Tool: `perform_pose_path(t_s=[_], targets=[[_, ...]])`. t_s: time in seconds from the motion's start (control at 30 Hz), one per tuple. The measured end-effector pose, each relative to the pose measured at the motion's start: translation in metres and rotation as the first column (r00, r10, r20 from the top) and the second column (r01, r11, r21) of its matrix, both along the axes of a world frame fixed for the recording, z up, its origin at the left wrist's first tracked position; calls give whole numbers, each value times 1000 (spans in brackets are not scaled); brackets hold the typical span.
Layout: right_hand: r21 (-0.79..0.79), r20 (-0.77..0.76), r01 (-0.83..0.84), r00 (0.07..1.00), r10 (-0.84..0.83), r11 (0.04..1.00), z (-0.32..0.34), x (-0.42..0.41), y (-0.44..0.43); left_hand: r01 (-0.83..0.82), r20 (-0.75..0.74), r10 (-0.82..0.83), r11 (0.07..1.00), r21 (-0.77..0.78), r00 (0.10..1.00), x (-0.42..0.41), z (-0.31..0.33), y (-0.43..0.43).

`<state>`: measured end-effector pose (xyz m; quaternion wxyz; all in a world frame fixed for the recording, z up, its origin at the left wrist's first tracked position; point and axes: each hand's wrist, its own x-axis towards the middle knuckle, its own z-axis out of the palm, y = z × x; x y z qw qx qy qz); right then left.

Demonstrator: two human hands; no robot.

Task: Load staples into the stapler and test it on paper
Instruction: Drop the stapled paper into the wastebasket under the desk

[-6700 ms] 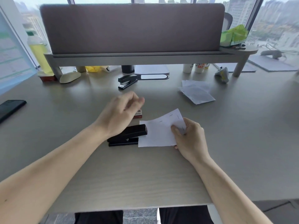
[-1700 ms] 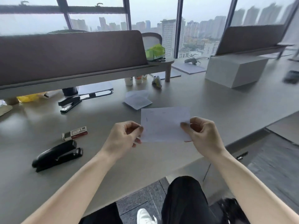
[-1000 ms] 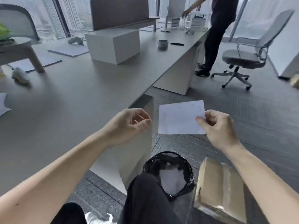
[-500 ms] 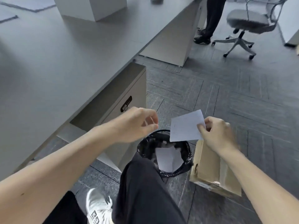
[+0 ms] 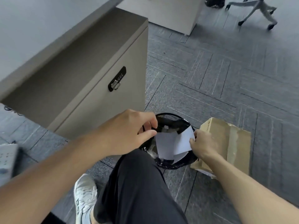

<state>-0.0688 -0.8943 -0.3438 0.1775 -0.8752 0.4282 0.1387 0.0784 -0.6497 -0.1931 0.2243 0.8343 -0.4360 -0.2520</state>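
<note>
At the far left edge, a pale, blurred object (image 5: 7, 160) sits low in view; what it is cannot be told. Above it runs the grey desk top (image 5: 32, 21), and under the desk's edge stands a beige drawer cabinet (image 5: 90, 88) with a black lock plate (image 5: 116, 79) on its front. Below, on the grey carpeted floor (image 5: 210, 78), is a white sneaker (image 5: 85, 196), with a black trouser leg (image 5: 137, 191) rising beside it.

The left hand (image 5: 129, 131) hovers over the left rim of the black mesh waste bin (image 5: 171, 118). Its fingers are curled in, the thumb lies just under the forefinger, and nothing shows between them.

Inside the bin, one white sheet (image 5: 165, 146) lies against the black liner. Overlapping it on the right is the stapled test paper (image 5: 184, 141), tilted, down in the bin's mouth by its right rim. The right hand (image 5: 203, 143) pinches that paper's right edge between thumb and fingertips, just above the rim.

A brown cardboard box (image 5: 229, 143) lies on the floor, touching the bin's right side. In the top right corner stands the pale wheeled base of an office chair (image 5: 257, 10).
</note>
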Motion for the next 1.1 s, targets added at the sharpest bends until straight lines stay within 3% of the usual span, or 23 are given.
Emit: perform_pose_path(t_s=[0.33, 0.43, 0.6, 0.8, 0.93, 1.1], targets=[[26, -134, -48, 990, 51, 999, -19, 4, 9, -13, 9, 12, 999, 46, 1000, 7, -12, 5], [1, -98, -46, 994, 46, 999, -4, 13, 6, -41, 67, 37, 997, 67, 997, 8, -1, 10], [-28, -29, -70, 997, 69, 997, 33, 22, 10, -114, 343, 49, 978, 174, 938, 1, 41, 21], [-45, 156, -190, 968, 195, 981, 112, 34, 35, -97, 396, 56, 992, 83, 917, -20, 126, 50], [-168, 401, -327, 839, 367, 930, 206, 56, 76, -178, 508, 166, 984, -25, 846, -36, 177, 95], [-434, 557, -499, 506, 659, 750, 325, 76, 163, -391, 617, 338, 919, -53, 711, -49, 216, 180]])
